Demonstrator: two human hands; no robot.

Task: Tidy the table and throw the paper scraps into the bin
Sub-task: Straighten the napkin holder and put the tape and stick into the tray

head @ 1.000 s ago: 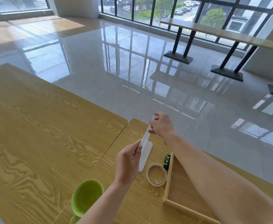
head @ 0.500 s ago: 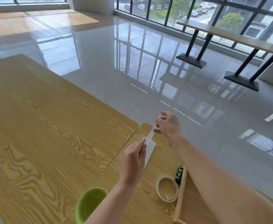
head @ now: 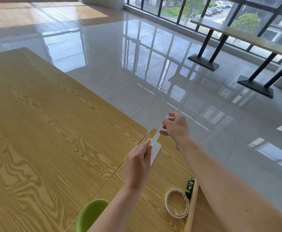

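Observation:
A narrow white paper strip [head: 157,135] is held taut above the far corner of the wooden table [head: 50,124]. My right hand [head: 176,127] pinches its far end and my left hand [head: 137,166] pinches its near end. A wider white paper piece [head: 155,152] shows just below the strip, beside my left fingers; whether it rests on the table or hangs from the strip I cannot tell. A green bin [head: 91,215] stands at the bottom edge, partly hidden by my left forearm.
A roll of tape [head: 177,203] lies on the table near a green glue stick [head: 190,187] and the raised rim of a wooden tray [head: 192,208]. Beyond the table edge is glossy tiled floor, with a long bench table [head: 247,33] by the windows.
The view has tilted and shifted, so the tape, glue stick and bin sit lower right in frame. Both hands keep the same pinch on the strip, which looks slightly more stretched.

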